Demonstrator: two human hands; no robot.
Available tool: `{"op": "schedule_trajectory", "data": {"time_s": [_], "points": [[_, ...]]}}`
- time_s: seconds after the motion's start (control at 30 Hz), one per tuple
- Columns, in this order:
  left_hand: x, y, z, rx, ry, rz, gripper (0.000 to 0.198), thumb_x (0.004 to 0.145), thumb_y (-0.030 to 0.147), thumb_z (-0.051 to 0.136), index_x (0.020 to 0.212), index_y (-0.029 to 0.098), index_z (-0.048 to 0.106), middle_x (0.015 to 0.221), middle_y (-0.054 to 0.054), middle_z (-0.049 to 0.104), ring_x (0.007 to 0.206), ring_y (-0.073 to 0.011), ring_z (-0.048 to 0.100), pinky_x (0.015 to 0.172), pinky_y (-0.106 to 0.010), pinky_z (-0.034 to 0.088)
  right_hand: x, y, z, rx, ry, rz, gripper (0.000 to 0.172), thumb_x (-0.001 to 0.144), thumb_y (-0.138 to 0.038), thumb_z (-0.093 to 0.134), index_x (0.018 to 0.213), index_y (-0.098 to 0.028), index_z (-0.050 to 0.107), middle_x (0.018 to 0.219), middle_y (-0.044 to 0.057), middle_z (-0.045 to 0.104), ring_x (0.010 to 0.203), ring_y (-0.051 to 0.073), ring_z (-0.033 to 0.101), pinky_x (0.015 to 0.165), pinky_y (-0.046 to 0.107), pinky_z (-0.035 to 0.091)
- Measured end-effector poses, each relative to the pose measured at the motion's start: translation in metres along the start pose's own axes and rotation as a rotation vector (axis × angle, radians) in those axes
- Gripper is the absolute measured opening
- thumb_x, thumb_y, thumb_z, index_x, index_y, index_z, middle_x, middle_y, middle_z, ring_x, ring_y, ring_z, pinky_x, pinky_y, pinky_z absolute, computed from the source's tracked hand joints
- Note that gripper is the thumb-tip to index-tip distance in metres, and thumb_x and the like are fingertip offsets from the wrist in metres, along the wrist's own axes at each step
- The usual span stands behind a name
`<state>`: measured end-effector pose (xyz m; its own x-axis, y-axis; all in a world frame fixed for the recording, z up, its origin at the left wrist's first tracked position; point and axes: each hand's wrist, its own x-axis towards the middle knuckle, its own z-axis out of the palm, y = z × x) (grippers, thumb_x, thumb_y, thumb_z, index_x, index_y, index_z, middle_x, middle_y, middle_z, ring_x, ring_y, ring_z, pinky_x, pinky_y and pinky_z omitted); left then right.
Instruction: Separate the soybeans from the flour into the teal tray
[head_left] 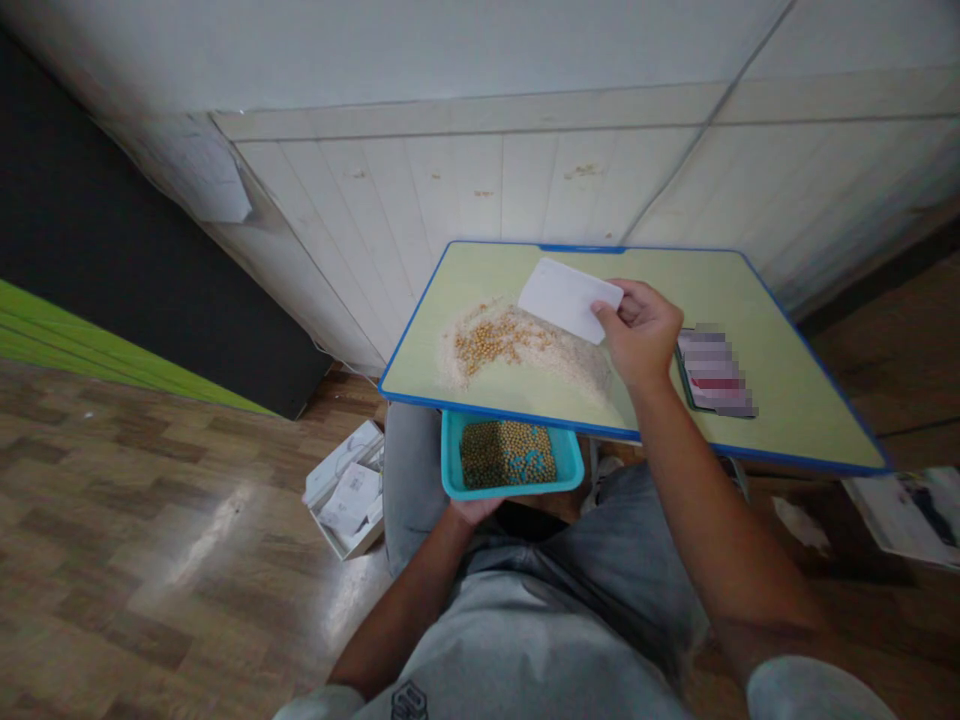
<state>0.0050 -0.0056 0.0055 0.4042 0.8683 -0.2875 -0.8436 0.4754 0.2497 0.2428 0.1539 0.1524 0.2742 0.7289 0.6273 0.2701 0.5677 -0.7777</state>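
Note:
A small table (787, 350) with a pale green top and blue rim stands before me. On it lies a heap of white grains mixed with yellow beans (501, 345). My right hand (643, 335) pinches a white card (568, 298), held just above the table behind the heap. Below the table's near edge, my left hand (474, 509) supports a teal tray (571, 470) from underneath. The tray holds yellow beans and sits against the table's front rim.
A phone (714, 372) lies on the table right of my right hand. An open white box (346, 502) sits on the wooden floor at left. Papers (904, 515) lie on the floor at right. A white panelled wall rises behind the table.

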Motion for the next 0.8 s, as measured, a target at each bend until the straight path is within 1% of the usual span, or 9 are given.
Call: {"op": "schedule_trajectory", "data": {"time_s": [0.13,0.27,0.37,0.47,0.57,0.67,0.73,0.8], "points": [[-0.001,-0.001,0.0,-0.014,0.007,-0.017,0.058,0.11,0.048,0.027,0.142,0.027,0.072,0.165,-0.003,0.055,0.163,-0.0335,0.033,0.134,-0.068,0.012,-0.013,-0.002,0.005,-0.04,-0.033,-0.002,0.021,0.081,-0.028,0.074,0.101,-0.023,0.077,0.089,0.002,0.081,0.081,0.022,0.079,0.073,0.036,0.067],[-0.001,-0.004,-0.002,-0.033,0.023,-0.003,0.058,0.112,0.047,0.025,0.15,0.03,0.064,0.167,-0.003,0.052,0.163,-0.0309,0.033,0.136,-0.063,0.009,-0.018,-0.006,0.005,-0.1,-0.059,-0.023,0.022,0.082,-0.028,0.072,0.102,-0.023,0.079,0.087,0.0,0.081,0.078,0.021,0.079,0.074,0.037,0.068],[0.001,-0.006,-0.005,-0.043,0.048,-0.001,0.059,0.112,0.047,0.023,0.153,0.03,0.062,0.167,-0.003,0.052,0.163,-0.0298,0.033,0.136,-0.061,0.008,-0.019,-0.011,0.005,-0.162,-0.091,-0.072,0.023,0.084,-0.027,0.07,0.104,-0.024,0.08,0.093,0.0,0.083,0.082,0.021,0.08,0.079,0.038,0.068],[0.003,-0.008,-0.013,-0.045,0.093,-0.008,0.058,0.112,0.045,0.023,0.153,0.029,0.061,0.165,-0.005,0.055,0.163,-0.0292,0.033,0.136,-0.061,0.008,-0.02,-0.019,0.007,-0.231,-0.134,-0.136,0.022,0.086,-0.026,0.068,0.104,-0.024,0.082,0.098,0.001,0.085,0.083,0.021,0.08,0.082,0.039,0.067],[0.004,-0.009,-0.021,-0.043,0.146,-0.013,0.057,0.111,0.041,0.025,0.152,0.028,0.063,0.156,-0.005,0.065,0.162,-0.0289,0.037,0.136,-0.062,0.012,-0.017,-0.028,0.009,-0.259,-0.183,-0.161,0.02,0.089,-0.027,0.068,0.101,-0.026,0.083,0.1,0.002,0.085,0.085,0.021,0.08,0.086,0.039,0.066],[0.005,-0.009,-0.025,-0.029,0.252,-0.002,0.054,0.11,0.04,0.028,0.147,0.031,0.066,0.146,-0.004,0.074,0.156,-0.028,0.047,0.135,-0.061,0.023,-0.009,-0.035,0.013,-0.228,-0.203,-0.147,0.018,0.089,-0.027,0.068,0.097,-0.027,0.084,0.098,0.001,0.085,0.088,0.022,0.079,0.088,0.039,0.064],[0.006,-0.009,-0.026,-0.015,0.334,0.001,0.052,0.108,0.039,0.031,0.144,0.033,0.069,0.139,-0.003,0.078,0.152,-0.0274,0.053,0.133,-0.059,0.03,0.0,-0.035,0.018,-0.199,-0.191,-0.125,0.017,0.087,-0.026,0.068,0.095,-0.027,0.083,0.095,0.001,0.084,0.087,0.022,0.078,0.087,0.039,0.064],[0.007,-0.008,-0.025,-0.007,0.371,-0.001,0.051,0.108,0.038,0.032,0.14,0.032,0.072,0.132,-0.003,0.081,0.15,-0.0278,0.056,0.133,-0.058,0.033,0.011,-0.031,0.026,-0.171,-0.189,-0.103,0.017,0.084,-0.024,0.067,0.094,-0.026,0.082,0.093,0.001,0.083,0.085,0.021,0.077,0.084,0.038,0.063]]}}
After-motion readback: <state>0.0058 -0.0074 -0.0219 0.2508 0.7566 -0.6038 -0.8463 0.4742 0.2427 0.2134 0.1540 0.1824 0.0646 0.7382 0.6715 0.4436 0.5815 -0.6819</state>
